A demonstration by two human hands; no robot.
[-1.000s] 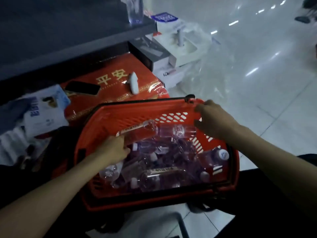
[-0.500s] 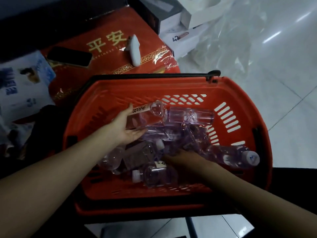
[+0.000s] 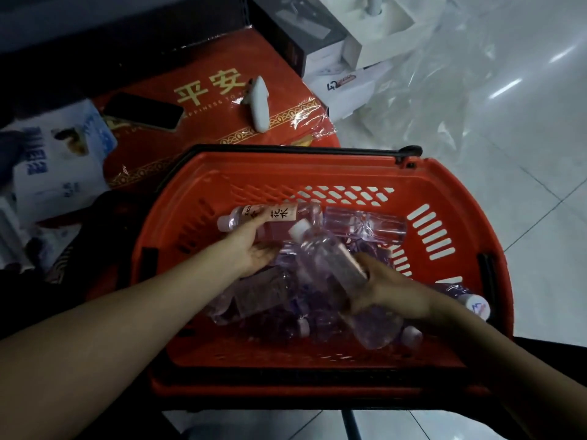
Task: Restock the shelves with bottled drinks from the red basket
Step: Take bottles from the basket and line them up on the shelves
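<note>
The right hand (image 3: 386,289), on the red basket (image 3: 451,185) rim a second ago, now grips a bottle (image 3: 333,265) inside, the left hand (image 3: 251,246) holds a labelled bottle (image 3: 276,217) by the far wall, so shelving comes next.

Red slotted basket (image 3: 444,185), black handle (image 3: 286,149); red, gold-patterned box (image 3: 206,122).

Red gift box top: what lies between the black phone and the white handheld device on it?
In the head view, only the box's gold printed characters; the phone and white device lie apart.
</note>
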